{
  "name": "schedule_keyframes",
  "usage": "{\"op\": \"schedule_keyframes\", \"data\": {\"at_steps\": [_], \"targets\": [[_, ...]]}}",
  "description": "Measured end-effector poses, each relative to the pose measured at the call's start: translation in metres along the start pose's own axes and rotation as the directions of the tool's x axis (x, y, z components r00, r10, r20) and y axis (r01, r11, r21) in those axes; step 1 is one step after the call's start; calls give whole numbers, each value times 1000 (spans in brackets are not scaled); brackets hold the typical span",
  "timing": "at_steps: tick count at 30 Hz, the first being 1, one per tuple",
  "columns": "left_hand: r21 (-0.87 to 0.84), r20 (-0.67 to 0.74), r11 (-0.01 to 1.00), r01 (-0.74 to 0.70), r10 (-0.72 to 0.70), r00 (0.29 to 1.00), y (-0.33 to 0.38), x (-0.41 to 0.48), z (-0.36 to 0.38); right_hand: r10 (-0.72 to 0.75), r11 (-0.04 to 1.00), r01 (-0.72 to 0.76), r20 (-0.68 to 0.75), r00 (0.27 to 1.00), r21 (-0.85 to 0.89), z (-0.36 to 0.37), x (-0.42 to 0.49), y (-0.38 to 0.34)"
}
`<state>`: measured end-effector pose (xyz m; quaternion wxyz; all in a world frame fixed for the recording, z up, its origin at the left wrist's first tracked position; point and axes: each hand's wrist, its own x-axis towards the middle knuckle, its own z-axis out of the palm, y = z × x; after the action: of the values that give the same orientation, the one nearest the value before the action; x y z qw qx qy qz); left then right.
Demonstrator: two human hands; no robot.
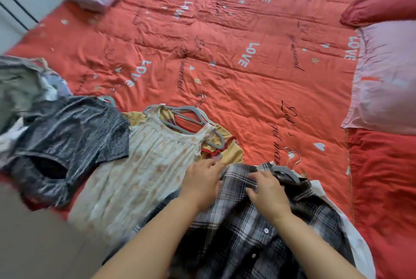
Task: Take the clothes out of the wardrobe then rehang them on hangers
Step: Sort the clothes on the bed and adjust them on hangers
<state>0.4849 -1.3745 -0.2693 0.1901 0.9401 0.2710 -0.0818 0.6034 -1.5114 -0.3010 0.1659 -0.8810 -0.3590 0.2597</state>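
Pinching the collar of the plaid shirt (236,233), my left hand (203,179) and right hand (267,191) grip soft, light cloth. It looks floppy; the shoulders should hold best.

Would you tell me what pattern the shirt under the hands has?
Grey, black and white plaid shirt, clearest in the head view.

We see the grey hanger (287,173) mostly buried under the plaid shirt (236,240), whose hem the bottom edge cuts; the clothes pile (20,89) at left is blurred.
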Motion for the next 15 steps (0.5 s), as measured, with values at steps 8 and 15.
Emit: {"op": "schedule_keyframes", "data": {"at_steps": [8, 15], "targets": [[19, -100, 977, 214, -211, 972, -122, -151, -75, -200, 958, 216, 100, 975, -188, 31, -57, -174], [-9, -208, 948, 317, -312, 927, -259, -288, -123, -317, 895, 345, 138, 938, -283, 104, -119, -339]]}}
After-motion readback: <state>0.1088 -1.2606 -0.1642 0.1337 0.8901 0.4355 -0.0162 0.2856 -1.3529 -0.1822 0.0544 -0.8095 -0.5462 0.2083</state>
